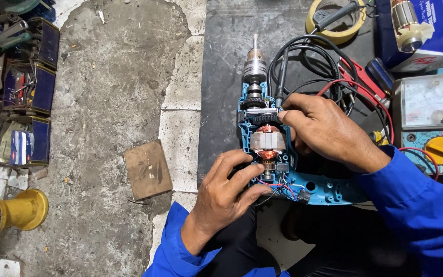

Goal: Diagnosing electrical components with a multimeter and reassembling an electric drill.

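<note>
While you've got both hands on it, the opened drill [267,143] lies on the dark mat [226,77] right in front of you, chuck end pointing away, one blue half-shell with its innards showing. Inside that shell I count one copper-wound motor core [267,141], one black gear just above it, and a small bunch of thin wires [280,187] down by the handle end.

Your left hand [226,192] rests on the near side of the shell, fingers spread and laid flat over the casing beside the wires, not really pinching anything. Your right hand [326,131] comes in from the far side, fingertips pressed together at the black gear; can't tell if there's anything small between them.

Counting the rest: one analogue multimeter [429,120] with a yellow dial at the right, two probe leads, one black and one red, coiled near it, one roll of yellow tape [334,23] up top, and one blue box [421,33] with a spare armature lying on it.

Off on the concrete floor [114,87]: one flat wood block [148,169], one yellow spool [8,215], and three blue open tins [39,87] along the left edge, stuffed with metal tools and parts too jumbled to count.
</note>
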